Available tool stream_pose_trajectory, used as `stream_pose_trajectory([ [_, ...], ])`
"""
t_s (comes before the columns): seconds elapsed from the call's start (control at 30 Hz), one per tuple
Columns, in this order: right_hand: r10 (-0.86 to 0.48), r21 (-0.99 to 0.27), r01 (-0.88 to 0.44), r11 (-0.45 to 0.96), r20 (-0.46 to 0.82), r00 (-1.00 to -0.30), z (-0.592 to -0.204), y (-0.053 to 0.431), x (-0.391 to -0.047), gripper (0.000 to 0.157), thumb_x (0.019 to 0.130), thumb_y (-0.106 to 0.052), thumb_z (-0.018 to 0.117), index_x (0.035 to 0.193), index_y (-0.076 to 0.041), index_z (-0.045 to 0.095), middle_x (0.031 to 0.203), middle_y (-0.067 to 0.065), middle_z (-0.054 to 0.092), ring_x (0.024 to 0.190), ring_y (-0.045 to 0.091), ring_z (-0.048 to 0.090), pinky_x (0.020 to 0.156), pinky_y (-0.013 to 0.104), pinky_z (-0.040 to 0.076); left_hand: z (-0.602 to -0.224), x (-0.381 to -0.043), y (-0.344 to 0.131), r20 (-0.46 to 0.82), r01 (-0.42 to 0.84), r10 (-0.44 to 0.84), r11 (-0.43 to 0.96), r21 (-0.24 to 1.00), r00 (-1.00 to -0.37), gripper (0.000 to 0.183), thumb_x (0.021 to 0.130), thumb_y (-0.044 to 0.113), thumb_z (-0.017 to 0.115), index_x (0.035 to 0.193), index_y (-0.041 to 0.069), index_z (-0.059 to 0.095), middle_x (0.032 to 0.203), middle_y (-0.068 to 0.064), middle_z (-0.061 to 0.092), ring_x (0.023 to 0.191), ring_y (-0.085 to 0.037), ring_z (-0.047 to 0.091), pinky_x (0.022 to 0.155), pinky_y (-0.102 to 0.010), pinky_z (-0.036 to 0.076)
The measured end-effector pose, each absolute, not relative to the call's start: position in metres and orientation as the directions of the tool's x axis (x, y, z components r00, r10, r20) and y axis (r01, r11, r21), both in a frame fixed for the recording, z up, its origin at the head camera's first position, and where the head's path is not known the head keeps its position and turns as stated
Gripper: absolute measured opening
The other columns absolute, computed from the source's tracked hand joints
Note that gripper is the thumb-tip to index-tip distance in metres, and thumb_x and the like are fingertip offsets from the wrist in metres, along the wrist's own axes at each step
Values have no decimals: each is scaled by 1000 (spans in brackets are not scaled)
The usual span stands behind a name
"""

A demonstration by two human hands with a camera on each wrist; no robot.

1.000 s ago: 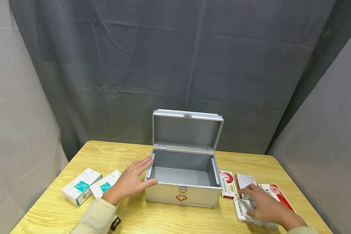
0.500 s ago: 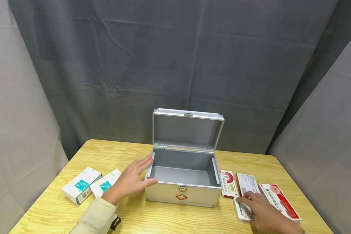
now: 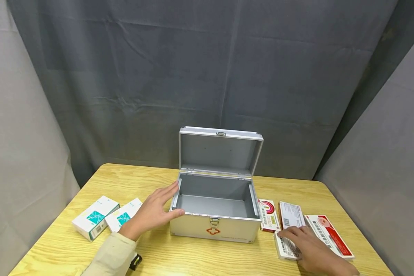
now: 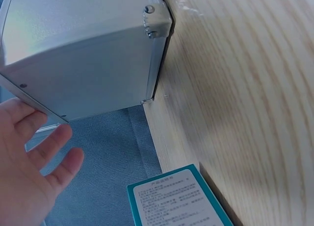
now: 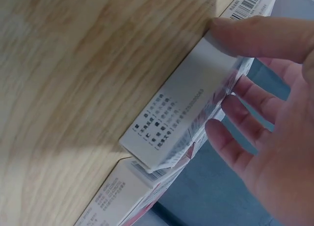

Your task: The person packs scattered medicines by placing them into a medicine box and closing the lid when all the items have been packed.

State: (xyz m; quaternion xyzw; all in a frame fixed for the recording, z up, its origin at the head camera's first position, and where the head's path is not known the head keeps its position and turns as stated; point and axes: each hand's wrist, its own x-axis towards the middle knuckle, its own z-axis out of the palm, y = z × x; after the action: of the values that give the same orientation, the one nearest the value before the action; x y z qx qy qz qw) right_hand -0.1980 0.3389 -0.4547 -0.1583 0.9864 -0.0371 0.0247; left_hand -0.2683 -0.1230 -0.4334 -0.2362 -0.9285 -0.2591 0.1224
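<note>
A silver first-aid case (image 3: 193, 228) with a red cross stands at mid-table, its lid (image 3: 220, 153) raised and nothing inside. My left hand (image 3: 150, 214) rests on the case's left rim with fingers extended; in the left wrist view, fingertips meet the edge of its side wall (image 4: 98, 74). To the right of the case, my right hand (image 3: 312, 249) is over a white medicine box (image 3: 284, 247) lying on the table. The right wrist view shows the thumb against one long side of this box (image 5: 181, 103) and the fingers at its other side.
Around the right hand lie a medicine box with a red swirl (image 3: 269, 216), a white-topped brown box (image 3: 291, 214) and a red-and-white box (image 3: 329, 235). Two white-and-teal boxes (image 3: 96, 217) are at the left of the wooden table (image 3: 193, 260). Grey curtains (image 3: 158, 76) enclose it.
My right hand has come down onto the white medicine box, its fingers closing about it. The left hand has stayed on the case's rim.
</note>
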Motion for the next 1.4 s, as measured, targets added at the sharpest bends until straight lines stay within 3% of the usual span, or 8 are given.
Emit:
stream_pose_trajectory([
  [0.17,-236,-105,-225,969,-99,-967,-454,336,-198,60,72,-6,61,121,-40,51,125,-15,48,111,17,41,98,54,38,-433,-268,-123,350,506,380,753,421,-856,85,77,73,46,143,22,31,151,10,25,135,-26,34,111,-50,26],
  [0.3,-222,-104,-211,972,-108,-969,-454,335,-198,60,72,-6,62,121,-39,51,125,-15,48,112,18,42,99,55,37,-433,-268,-123,345,504,381,754,422,-858,86,76,73,46,143,22,31,152,11,24,136,-24,33,110,-50,27],
  [0.57,-299,-56,-297,953,-42,-953,-455,338,-199,68,63,-8,67,123,-37,51,123,-17,50,110,13,43,94,45,41,-433,-268,-122,346,498,370,742,448,-862,85,76,72,49,144,24,29,152,11,25,136,-25,33,109,-52,29],
  [0.77,-308,-71,-304,950,-42,-951,-452,339,-198,61,67,-18,69,122,-37,52,123,-18,51,108,11,42,91,43,43,-432,-268,-123,336,497,376,743,449,-864,86,76,73,47,144,23,29,152,11,23,137,-25,32,111,-51,26],
  [0.93,-367,-63,-369,927,41,-929,-445,340,-196,53,68,-17,66,119,-24,56,117,-16,55,104,11,48,86,38,46,-433,-268,-123,321,486,371,743,460,-871,86,76,74,46,144,24,29,153,12,21,138,-22,29,110,-50,28],
  [1.13,-431,-29,-443,896,175,-885,-448,340,-196,39,77,-16,64,115,-19,60,114,-12,60,103,11,56,87,38,49,-432,-268,-122,299,466,359,736,492,-884,87,75,74,47,144,26,27,152,16,18,138,-21,29,108,-50,31],
  [1.37,-315,-129,-327,936,101,-944,-446,337,-198,34,91,-27,53,124,-20,55,121,-4,58,109,14,53,93,45,46,-432,-268,-123,301,462,354,738,491,-885,85,75,73,48,144,27,28,152,16,19,136,-19,33,105,-50,35],
  [1.4,-309,-144,-321,936,97,-946,-446,336,-199,35,92,-27,52,126,-19,54,123,-3,57,112,17,53,94,46,45,-432,-268,-123,301,461,353,738,493,-886,85,75,73,48,144,27,28,152,16,20,129,-19,44,104,-49,37],
])
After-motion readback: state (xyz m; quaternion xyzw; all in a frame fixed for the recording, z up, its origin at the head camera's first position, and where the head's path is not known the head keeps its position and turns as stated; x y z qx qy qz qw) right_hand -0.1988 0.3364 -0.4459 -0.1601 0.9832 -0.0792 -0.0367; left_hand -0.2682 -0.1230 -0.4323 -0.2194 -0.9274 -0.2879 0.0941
